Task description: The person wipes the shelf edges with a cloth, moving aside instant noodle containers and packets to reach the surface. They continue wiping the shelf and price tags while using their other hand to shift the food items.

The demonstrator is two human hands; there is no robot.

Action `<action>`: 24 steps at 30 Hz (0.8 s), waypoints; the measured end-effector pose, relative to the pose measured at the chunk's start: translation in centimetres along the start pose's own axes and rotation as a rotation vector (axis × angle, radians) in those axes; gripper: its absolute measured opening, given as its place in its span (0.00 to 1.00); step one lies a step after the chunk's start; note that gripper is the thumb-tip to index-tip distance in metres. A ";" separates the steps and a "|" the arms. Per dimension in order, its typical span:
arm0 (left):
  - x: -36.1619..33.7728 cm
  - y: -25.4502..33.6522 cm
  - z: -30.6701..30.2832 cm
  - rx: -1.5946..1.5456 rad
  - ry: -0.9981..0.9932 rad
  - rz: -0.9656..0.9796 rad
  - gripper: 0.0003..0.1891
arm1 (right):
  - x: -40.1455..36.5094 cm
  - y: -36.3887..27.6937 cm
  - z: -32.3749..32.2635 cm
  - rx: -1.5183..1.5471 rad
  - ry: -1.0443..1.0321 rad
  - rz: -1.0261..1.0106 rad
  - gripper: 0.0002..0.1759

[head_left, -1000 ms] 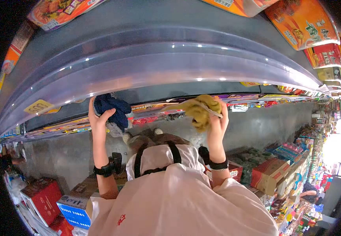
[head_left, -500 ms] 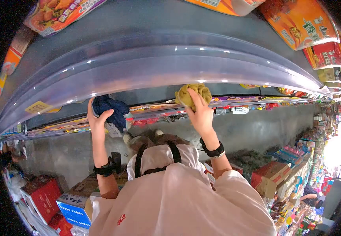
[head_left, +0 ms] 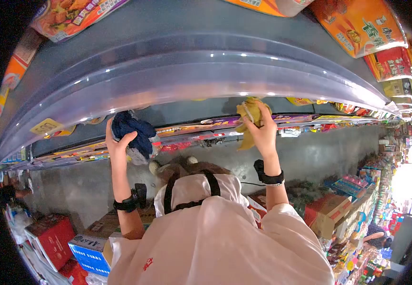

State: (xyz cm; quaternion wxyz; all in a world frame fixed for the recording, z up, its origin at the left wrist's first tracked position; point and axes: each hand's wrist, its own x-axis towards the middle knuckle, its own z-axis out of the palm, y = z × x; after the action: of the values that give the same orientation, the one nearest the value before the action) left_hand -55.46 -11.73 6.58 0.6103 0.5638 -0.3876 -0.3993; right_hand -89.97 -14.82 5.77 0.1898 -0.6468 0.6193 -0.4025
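Observation:
My left hand (head_left: 116,138) is wrapped round a bunched dark blue cloth (head_left: 134,130) with a grey part hanging below, close under the clear plastic shelf edge strip (head_left: 191,80). Further right, my right hand (head_left: 264,133) grips a mustard-yellow cloth (head_left: 247,112). The yellow cloth is at the front of a lower shelf (head_left: 177,113), with one end dangling over its label strip. Both wrists wear black bands.
Orange food packets (head_left: 358,28) rest on the grey upper shelf (head_left: 177,23). A yellow price tag (head_left: 47,126) sits on the strip at left. Behind are a blue-white carton (head_left: 89,256), a red box (head_left: 51,240), an open cardboard box (head_left: 329,216) and another person (head_left: 376,236).
My right hand has moved to the right along the shelf with the yellow cloth, which now hangs looser. My left hand and the blue cloth have stayed in nearly the same place.

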 end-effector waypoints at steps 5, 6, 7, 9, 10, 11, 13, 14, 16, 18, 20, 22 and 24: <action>-0.1 0.1 0.1 -0.009 0.007 -0.026 0.26 | 0.4 1.9 -2.1 -0.056 0.076 0.097 0.29; 0.0 0.0 0.2 -0.009 0.007 -0.023 0.26 | 0.4 1.9 -2.0 -0.054 0.078 0.095 0.29; 0.0 -0.1 0.3 -0.002 0.020 0.007 0.26 | 0.2 2.0 -1.6 -0.063 0.066 0.050 0.28; 0.2 -0.3 0.2 0.007 0.027 0.041 0.26 | -0.4 1.9 -0.8 -0.080 0.046 -0.035 0.27; 0.3 -0.3 0.2 0.018 0.026 0.029 0.27 | -0.9 0.4 -0.1 -0.079 0.030 -0.087 0.28; 0.4 -0.3 0.3 0.028 0.025 0.013 0.27 | -1.4 -1.4 0.4 -0.067 -0.003 -0.187 0.28; 0.2 -0.1 0.6 0.011 0.025 0.007 0.28 | -2.5 -3.0 2.2 -0.058 -0.039 -0.279 0.31; 0.1 0.0 0.6 -0.003 0.030 -0.001 0.28 | -3.2 -4.1 2.9 -0.048 -0.111 -0.200 0.30; 0.0 -0.3 0.2 0.011 0.032 0.017 0.29 | -3.8 -4.8 4.6 -0.030 -0.176 -0.120 0.30; 0.4 -1.2 -0.4 0.023 0.020 0.028 0.32 | -4.0 -3.5 6.2 -0.160 -0.021 -0.218 0.34; 0.1 -1.7 -0.5 0.023 0.075 -0.010 0.34 | -3.8 -2.3 5.9 -0.207 -0.069 -0.188 0.33; 0.0 -1.6 -0.4 0.031 0.131 -0.052 0.36 | -3.1 -0.9 5.2 -0.269 -0.014 -0.223 0.32; 0.2 -1.6 -0.5 0.002 0.082 -0.033 0.38 | -2.4 0.8 3.5 -0.258 0.173 -0.130 0.30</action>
State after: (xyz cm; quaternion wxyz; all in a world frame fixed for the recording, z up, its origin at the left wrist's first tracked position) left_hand -55.04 -11.77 5.00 0.6185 0.5867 -0.3533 -0.3854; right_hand -87.68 -13.58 2.38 0.0246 -0.6676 0.6367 -0.3852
